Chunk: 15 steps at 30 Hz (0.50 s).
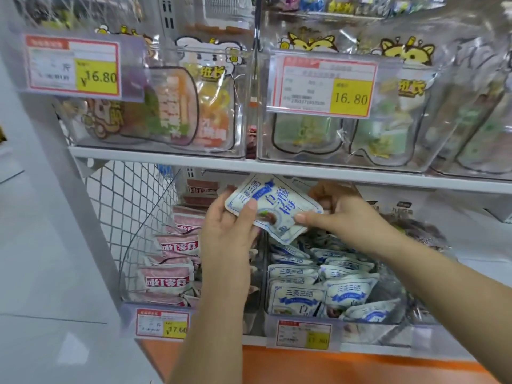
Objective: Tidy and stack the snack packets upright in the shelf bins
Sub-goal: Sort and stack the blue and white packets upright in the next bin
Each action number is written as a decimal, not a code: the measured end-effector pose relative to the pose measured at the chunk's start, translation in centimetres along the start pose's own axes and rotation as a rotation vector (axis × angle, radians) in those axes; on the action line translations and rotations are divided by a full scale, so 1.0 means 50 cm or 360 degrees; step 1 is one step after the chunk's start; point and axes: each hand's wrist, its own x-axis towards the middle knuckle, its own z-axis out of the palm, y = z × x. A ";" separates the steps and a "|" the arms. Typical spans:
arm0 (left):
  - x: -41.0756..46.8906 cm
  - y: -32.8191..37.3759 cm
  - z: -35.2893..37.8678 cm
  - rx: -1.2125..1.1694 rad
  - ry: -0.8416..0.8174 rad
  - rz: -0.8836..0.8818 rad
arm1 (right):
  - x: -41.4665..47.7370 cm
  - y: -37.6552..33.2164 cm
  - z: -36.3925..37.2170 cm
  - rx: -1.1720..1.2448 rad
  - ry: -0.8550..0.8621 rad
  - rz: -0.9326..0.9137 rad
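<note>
Left hand (227, 231): raised, back toward the camera, gripping the left edge of one blue-and-white packet (273, 206).
Left thumb (249, 210): lies along the packet's front, tip pointing up; fingers (220, 199) curl round behind the edge.
Right hand (343, 209): level with the left, pinching the same packet's opposite edge.
Right thumb (307, 217): stretched leftward on the front, toward the left fingers; right fingers tucked behind, knuckles bent above the thumb.
Left forearm (213, 314): bare, nearly vertical, straight below its fingers.
Right forearm (448, 278): bare, slanting down and right from its fingers.
Gap: hands apart, joined only by the packet.
</note>
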 end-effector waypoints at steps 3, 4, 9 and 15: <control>0.003 -0.013 0.010 -0.0049 -0.0055 -0.0006 | 0.002 0.008 0.031 0.0133 0.0009 0.0020; 0.004 -0.016 0.010 0.0025 -0.0077 0.0017 | 0.005 0.004 0.032 0.0117 -0.0007 0.0024; 0.006 -0.024 0.008 0.0418 -0.0029 0.0079 | 0.044 -0.009 -0.011 -0.0218 -0.0307 0.0120; 0.033 -0.050 -0.009 0.0122 0.0660 -0.0016 | 0.112 0.017 -0.028 -0.0804 -0.0658 0.0198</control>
